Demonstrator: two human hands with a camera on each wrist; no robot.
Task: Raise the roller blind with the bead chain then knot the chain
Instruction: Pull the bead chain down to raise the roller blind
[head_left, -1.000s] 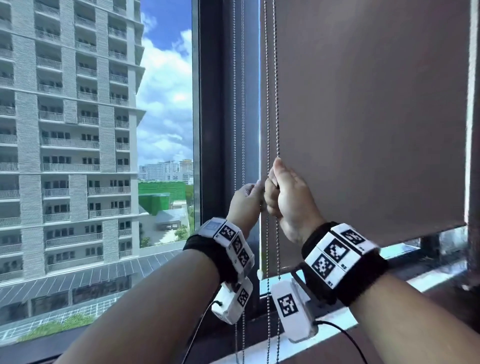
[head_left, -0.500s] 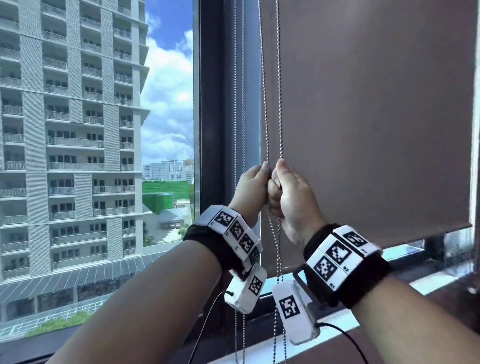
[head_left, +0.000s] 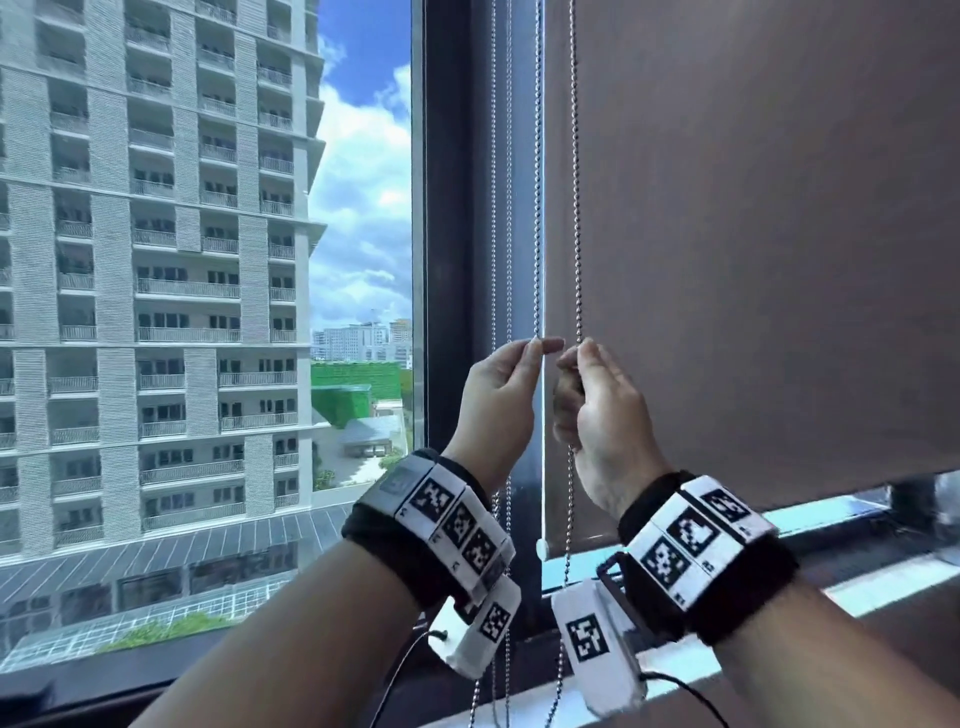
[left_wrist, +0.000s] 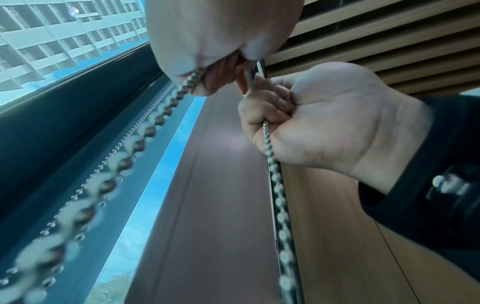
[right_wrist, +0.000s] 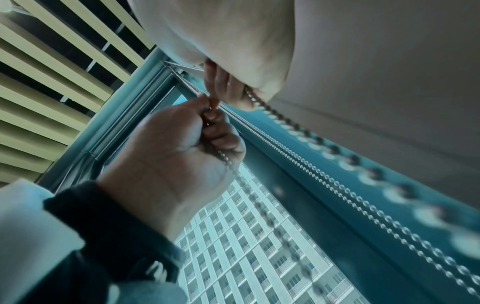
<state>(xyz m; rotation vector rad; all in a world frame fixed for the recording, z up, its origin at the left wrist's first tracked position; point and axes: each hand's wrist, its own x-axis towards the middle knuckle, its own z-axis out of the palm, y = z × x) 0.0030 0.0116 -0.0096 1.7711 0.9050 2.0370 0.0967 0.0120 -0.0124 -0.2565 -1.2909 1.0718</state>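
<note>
Metal bead chain (head_left: 575, 208), two strands: left hand (head_left: 500, 402) pinching one strand at fingertip height, right hand (head_left: 605, 415) curled around the other just beside it, hands apart. Behind the right hand, brown roller blind (head_left: 769, 249), mostly lowered. Beyond the left hand, grey apartment tower (head_left: 156, 260).

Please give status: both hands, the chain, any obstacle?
Left hand pinches one bead chain strand, right hand grips the other. Roller blind low. No knot visible. Second chain pair hangs beside.
</note>
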